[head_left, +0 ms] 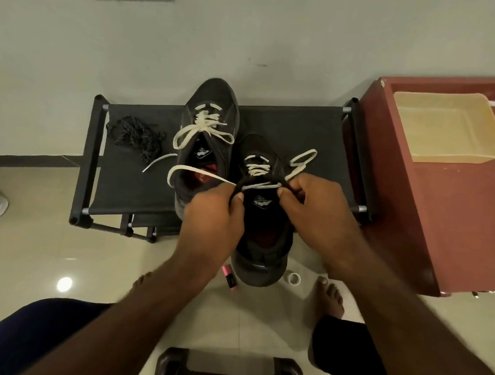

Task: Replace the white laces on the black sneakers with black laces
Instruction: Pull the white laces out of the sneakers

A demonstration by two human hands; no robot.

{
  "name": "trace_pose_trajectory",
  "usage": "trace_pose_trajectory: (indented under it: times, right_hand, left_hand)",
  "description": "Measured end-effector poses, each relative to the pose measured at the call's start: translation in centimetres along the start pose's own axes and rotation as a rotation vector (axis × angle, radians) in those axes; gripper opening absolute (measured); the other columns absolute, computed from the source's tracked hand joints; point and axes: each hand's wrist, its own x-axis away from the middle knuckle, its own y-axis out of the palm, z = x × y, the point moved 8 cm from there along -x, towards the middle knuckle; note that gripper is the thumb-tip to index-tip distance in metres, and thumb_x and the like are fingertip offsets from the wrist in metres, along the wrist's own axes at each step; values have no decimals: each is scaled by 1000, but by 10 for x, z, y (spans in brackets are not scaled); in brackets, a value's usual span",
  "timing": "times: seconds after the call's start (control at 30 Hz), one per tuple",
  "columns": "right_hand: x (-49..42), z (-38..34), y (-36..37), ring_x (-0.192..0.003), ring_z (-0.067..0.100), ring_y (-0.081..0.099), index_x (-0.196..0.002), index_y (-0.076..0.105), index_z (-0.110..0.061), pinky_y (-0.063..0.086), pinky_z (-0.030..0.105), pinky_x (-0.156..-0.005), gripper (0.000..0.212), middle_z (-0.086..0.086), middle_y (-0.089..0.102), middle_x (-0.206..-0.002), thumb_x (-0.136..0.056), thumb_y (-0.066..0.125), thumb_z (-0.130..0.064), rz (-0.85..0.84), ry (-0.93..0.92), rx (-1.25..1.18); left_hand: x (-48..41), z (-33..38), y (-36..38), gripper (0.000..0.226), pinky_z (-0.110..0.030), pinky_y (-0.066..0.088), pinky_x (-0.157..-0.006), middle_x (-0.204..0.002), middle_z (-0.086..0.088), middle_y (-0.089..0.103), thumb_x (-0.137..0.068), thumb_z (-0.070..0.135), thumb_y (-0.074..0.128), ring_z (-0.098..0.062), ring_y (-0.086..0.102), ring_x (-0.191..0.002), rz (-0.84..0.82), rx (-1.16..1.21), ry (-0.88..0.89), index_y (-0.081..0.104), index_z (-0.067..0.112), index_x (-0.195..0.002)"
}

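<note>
My single head-worn wide-angle view, facing forward and steeply down, close above the fabric rack (128, 184), floor (27, 258) below

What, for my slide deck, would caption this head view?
Left hand and right hand pinch the white lace of the nearer sneaker; black laces lie beside the other sneaker.

A black fabric rack (304, 126) stands in the middle; right of it, a beige tray (446, 127) sits on a red-brown cabinet (459, 221).
</note>
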Motion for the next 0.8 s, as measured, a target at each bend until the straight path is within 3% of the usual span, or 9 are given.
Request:
trace_pose_trajectory:
  times: [0.07, 0.13, 0.23, 0.33, 0.4, 0.47, 0.53, 0.67, 0.8]
  right_hand:
    - [2, 4, -6, -62, 17, 62, -77, 62, -18, 55, 40, -60, 23, -1, 63, -66, -95, 63, -30, 41, 16, -51]
    - [6, 4, -8, -60, 10, 58, -77, 60, -20, 48, 32, -55, 22, -5, 61, -65, -96, 63, -31, 46, 7, -17]
    - [13, 6, -6, -57, 7, 55, -81, 60, -23, 41, 22, -53, 20, -7, 60, -65, -98, 60, -34, 46, 5, 25]
    - [17, 6, -4, -65, 7, 59, -89, 64, -22, 44, 20, -57, 16, -8, 63, -71, -98, 60, -35, 68, 14, 3]
    - [19, 5, -2, -72, 1, 61, -92, 64, -26, 44, 13, -59, 11, -12, 64, -75, -98, 61, -35, 51, 13, -43]
    - [20, 4, -1, -77, -3, 63, -98, 67, -27, 51, 16, -67, 7, -14, 66, -82, -95, 66, -33, 16, 9, -85]
    - [22, 4, 2, -82, 0, 65, -105, 68, -25, 57, 25, -76, 15, -14, 68, -88, -91, 69, -30, -33, 10, -75]
    - [22, 2, 4, -82, 7, 68, -103, 69, -20, 60, 38, -78, 13, -9, 69, -88, -91, 66, -23, -89, 10, -49]
    - [14, 5, -2, -79, 5, 68, -98, 70, -22, 61, 34, -76, 11, -10, 69, -84, -96, 60, -18, -71, -10, -104]
  left_hand:
    - [-1, -2, -2, 24, -25, 36, -57, -60, 11, 49, -98, 22, 53, -8, 49, -58, 31, 60, 2, 52, 23, -74]
    - [2, -1, -2, 25, -17, 32, -54, -58, 12, 48, -98, 23, 54, -5, 50, -57, 40, 74, 38, 52, 25, -73]
    - [6, -1, 5, 17, -20, 38, -56, -63, 13, 53, -97, 27, 56, -4, 53, -60, 1, 79, 91, 62, 21, -82]
    - [10, 3, -2, 11, -28, 52, -68, -86, 12, 64, -93, 27, 63, -6, 60, -77, 18, 120, 114, 67, 21, -101]
    - [14, 14, -6, 16, -33, 55, -73, -100, 8, 60, -89, 20, 67, -10, 60, -86, 67, 130, 170, 66, 19, -105]
    - [18, 26, -6, 17, -31, 55, -73, -109, 3, 55, -87, 16, 68, -12, 57, -94, 84, 109, 245, 66, 17, -104]
    - [16, 34, -6, 18, -28, 52, -75, -118, -1, 53, -85, 15, 70, -15, 54, -105, 91, 49, 284, 68, 15, -103]
    - [6, 36, 7, 29, -33, 53, -84, -136, -1, 46, -87, 25, 70, -17, 47, -120, -18, -70, 235, 66, 16, -115]
    - [0, 41, 18, 42, -34, 54, -87, -138, 3, 43, -88, 32, 68, -14, 50, -120, -40, -82, 224, 56, 21, -127]
